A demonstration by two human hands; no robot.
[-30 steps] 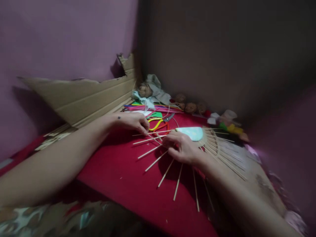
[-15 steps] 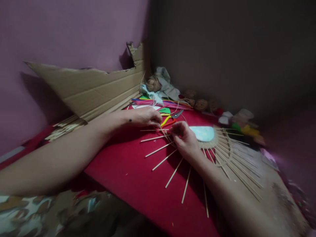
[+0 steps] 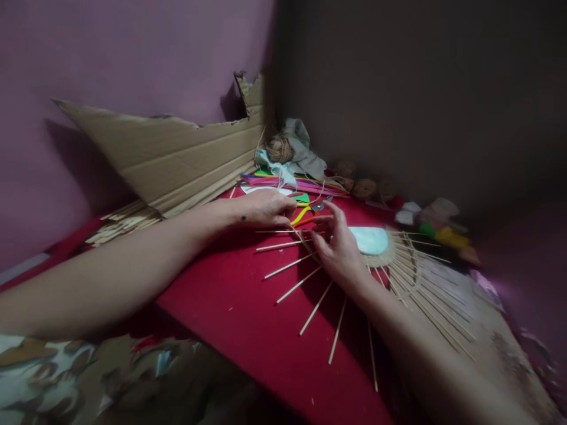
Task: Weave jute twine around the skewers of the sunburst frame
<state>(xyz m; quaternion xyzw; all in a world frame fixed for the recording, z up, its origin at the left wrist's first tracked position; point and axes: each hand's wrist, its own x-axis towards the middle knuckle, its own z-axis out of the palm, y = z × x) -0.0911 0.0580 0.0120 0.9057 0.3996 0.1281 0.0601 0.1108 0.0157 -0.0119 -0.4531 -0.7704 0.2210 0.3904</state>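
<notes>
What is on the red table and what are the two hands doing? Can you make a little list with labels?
surface: red table cover
left hand: resting flat on thin sticks beside the scissors
right hand: fingers spread over the round stick craft
craft middle: pale blue patch
sticks: fanned out like sun rays
behind: torn cardboard, twine balls, coloured sheets

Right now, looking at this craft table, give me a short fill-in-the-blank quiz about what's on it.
1. The sticks fan out over a ____ cloth.
2. The left hand rests beside scissors with yellow and ____ handles.
3. A torn sheet of ____ leans on the purple wall.
4. The right hand lies just left of the pale ____ centre piece.

Missing words: red; red; cardboard; blue
</notes>
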